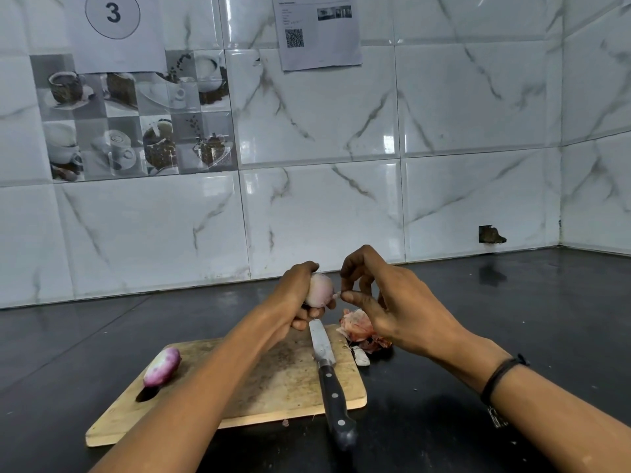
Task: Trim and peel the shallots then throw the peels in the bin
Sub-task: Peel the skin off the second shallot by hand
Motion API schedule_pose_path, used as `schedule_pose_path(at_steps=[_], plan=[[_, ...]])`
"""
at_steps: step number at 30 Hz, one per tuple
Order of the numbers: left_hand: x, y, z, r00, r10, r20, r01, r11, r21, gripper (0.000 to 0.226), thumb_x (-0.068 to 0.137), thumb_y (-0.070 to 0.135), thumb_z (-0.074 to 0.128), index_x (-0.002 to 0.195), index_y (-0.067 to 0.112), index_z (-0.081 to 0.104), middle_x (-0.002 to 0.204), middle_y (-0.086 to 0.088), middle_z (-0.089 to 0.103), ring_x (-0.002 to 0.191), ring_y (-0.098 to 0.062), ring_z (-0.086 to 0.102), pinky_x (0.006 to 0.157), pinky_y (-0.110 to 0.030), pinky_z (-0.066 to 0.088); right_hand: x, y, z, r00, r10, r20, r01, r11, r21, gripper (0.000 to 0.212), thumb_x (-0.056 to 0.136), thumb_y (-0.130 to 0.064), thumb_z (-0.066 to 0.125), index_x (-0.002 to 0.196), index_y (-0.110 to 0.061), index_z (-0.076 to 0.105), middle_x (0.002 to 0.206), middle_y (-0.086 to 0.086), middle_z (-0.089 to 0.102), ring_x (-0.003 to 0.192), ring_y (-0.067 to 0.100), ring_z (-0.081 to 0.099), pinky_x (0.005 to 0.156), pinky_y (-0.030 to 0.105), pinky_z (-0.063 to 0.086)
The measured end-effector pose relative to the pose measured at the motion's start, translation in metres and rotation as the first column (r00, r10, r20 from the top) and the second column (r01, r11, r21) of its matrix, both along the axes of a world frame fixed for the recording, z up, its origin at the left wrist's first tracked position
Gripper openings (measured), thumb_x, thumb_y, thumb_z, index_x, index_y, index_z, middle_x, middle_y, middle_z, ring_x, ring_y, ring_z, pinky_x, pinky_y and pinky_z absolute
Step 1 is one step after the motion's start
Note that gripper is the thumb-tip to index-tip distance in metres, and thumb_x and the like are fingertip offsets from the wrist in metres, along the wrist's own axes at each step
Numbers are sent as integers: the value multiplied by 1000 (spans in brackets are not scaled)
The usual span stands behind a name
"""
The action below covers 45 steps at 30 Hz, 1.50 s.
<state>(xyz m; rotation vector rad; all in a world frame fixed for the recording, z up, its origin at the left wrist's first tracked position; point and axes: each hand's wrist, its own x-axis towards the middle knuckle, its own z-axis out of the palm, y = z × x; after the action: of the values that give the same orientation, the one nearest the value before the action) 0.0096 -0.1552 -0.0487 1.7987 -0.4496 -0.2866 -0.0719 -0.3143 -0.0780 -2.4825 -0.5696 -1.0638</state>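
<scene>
Both forearms [211, 370] I see are bare. Behind the right hand [403, 308] a thin black cord band [501, 374] circles the wrist, a small metal piece [495, 417] just below it.

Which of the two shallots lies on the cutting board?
The purple shallot at the left end of the cutting board, on its side, untouched. The paler shallot is gripped in the left hand, the right hand pinching a peel strip from it.

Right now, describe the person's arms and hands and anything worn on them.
Both forearms are bare: no sleeves, no gloves. The left hand and wrist wear nothing. The right hand is bare too, but its wrist wears a thin dark cord bracelet and, further up the arm, a partly visible band, perhaps a watch strap.
</scene>
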Motion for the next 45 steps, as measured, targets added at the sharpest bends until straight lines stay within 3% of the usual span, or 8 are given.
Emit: schedule_pose_path(at_steps=[12,19,22,26,29,32,40,45], plan=[[12,-4,-7,993,-107,-59,94,976,-196,61,105,47,37,75,5,71,60,-13,61,37,-12,37,41,-24,46,4,-6,-3,975,-218,-46,218,976,-21,22,99,-26,57,116,-30,43,108,-17,61,85,5,58,68,39,55],[12,-9,-6,972,-210,-102,185,961,-207,64,106,48,30,82,3,68,60,-13,57,38,-15,35,45,-22,40,4,-7,-2,963,-267,-44,268,963,14,21,99,-25,55,116,-30,43,107,-14,63,84,9,59,66,39,55],[12,-10,-8,980,-191,-61,176,964,-199,58,106,48,32,90,3,65,60,-14,60,39,-16,36,47,-24,41,3,-5,-2,976,-215,-31,216,974,70,9,105,-35,44,112,-30,46,97,-18,66,84,7,61,68,42,55],[11,-14,-8,993,-113,-42,100,967,-236,48,104,46,41,85,8,64,58,-14,62,37,-17,44,47,-26,42,-4,1,2,985,-167,-35,169,980,103,41,102,-64,30,104,-30,52,88,-17,67,81,5,63,70,37,54],[11,-15,-9,995,-97,-27,87,963,-253,50,103,46,45,73,13,69,60,-12,63,38,-16,44,51,-27,41,-2,1,0,976,-217,-22,218,976,17,25,102,-57,43,99,-34,54,85,-20,62,77,3,59,63,30,47],[10,-15,-9,994,-109,-21,100,960,-263,47,102,45,47,81,8,64,61,-13,63,38,-16,39,53,-28,40,-2,0,1,966,-260,-2,260,966,6,17,102,-47,48,97,-32,54,85,-19,60,74,5,56,58,27,41],[8,-14,-6,991,-131,-21,119,948,-294,48,101,45,49,73,8,62,63,-15,62,39,-16,37,49,-25,42,-1,-4,2,913,-406,-31,407,911,59,17,99,-40,52,95,-25,58,87,-10,65,77,11,61,67,38,55],[5,-15,-6,995,-95,-15,88,962,-260,49,103,47,45,84,7,65,68,-14,68,40,-15,45,54,-28,46,-2,-8,3,906,-423,-9,422,902,89,13,96,-37,62,106,-28,62,99,-15,65,78,2,53,60,23,43]])
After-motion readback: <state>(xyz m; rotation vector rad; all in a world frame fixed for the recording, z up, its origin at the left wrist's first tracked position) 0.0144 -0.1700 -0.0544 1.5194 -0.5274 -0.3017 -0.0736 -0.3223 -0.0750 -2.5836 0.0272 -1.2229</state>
